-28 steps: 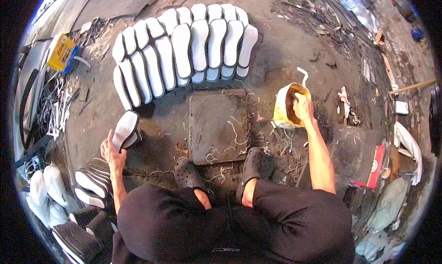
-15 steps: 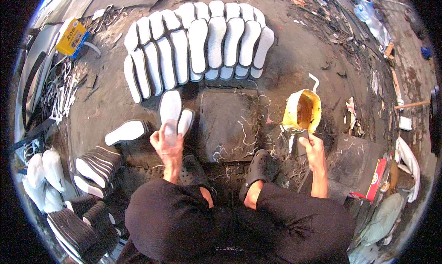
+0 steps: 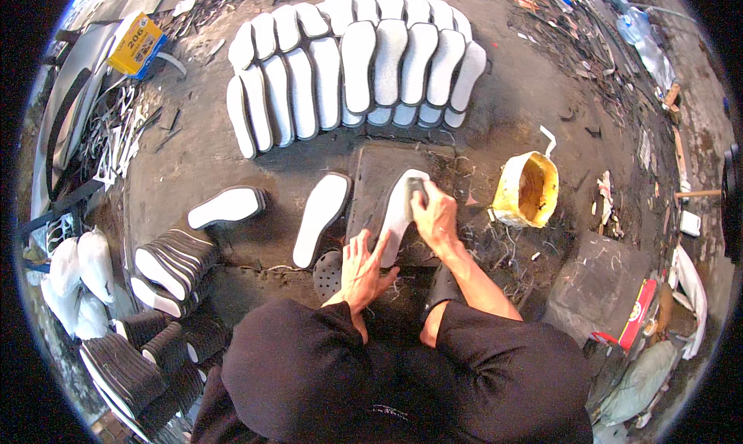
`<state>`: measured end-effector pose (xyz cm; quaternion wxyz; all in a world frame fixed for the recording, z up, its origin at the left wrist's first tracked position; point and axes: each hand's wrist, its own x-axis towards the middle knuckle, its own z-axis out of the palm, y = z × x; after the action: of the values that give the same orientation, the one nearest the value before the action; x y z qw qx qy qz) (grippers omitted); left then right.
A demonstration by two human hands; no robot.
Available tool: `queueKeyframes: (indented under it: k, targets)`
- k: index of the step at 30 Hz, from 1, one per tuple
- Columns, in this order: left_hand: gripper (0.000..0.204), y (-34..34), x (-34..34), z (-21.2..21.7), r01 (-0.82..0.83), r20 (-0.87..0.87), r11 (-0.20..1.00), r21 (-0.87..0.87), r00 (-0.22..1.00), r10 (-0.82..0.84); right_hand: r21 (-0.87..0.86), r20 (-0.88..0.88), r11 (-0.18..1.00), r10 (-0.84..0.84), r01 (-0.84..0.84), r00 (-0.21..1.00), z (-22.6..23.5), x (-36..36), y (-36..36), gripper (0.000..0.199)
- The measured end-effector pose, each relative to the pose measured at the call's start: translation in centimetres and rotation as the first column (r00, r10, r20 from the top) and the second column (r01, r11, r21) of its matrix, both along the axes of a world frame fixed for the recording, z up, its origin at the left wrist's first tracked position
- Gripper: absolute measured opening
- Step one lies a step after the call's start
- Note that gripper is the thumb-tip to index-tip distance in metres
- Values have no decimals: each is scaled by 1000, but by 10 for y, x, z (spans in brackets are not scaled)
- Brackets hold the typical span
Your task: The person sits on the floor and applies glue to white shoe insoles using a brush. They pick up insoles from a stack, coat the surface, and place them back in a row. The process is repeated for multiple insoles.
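A white-faced shoe sole [image 3: 397, 212] lies on a dark square board [image 3: 370, 182] in front of me. My left hand [image 3: 364, 270] steadies its near end between thumb and forefinger, the other fingers stretched out. At its far end my right hand [image 3: 436, 218] grips a small greyish flat applicator [image 3: 416, 186] against the white face; the applicator is partly hidden by the fingers. Left of the board another white sole [image 3: 321, 218] lies alone on the ground. A yellow pot [image 3: 509, 190] with brown residue inside stands to the right of my right hand.
Rows of white-faced soles [image 3: 387, 65] overlap at the far side. Stacked soles [image 3: 174, 262] and a small pile of soles [image 3: 226, 206] sit at left. A yellow-blue box [image 3: 135, 48], scraps [image 3: 116, 146] and a dark slab [image 3: 600, 281] lie around.
My left hand has brought the sole rightward onto the board. My right hand has left the yellow pot and moved left to the sole's far end.
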<state>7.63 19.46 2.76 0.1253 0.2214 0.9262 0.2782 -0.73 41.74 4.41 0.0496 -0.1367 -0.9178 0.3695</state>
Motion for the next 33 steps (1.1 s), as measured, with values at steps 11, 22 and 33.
queueKeyframes:
  k: [11,22,33]
  targets:
    - [97,-18,11,0,5,77,1000,10,997,-6,306,107,518,815,-799,570,15,-80,26,36]
    - [97,-12,-1,-2,9,23,999,44,1000,-10,150,-57,867,487,-475,872,8,15,41,42]
    - [85,-6,-27,-7,55,-33,993,107,998,-52,198,-80,909,389,-368,918,-21,12,46,38]
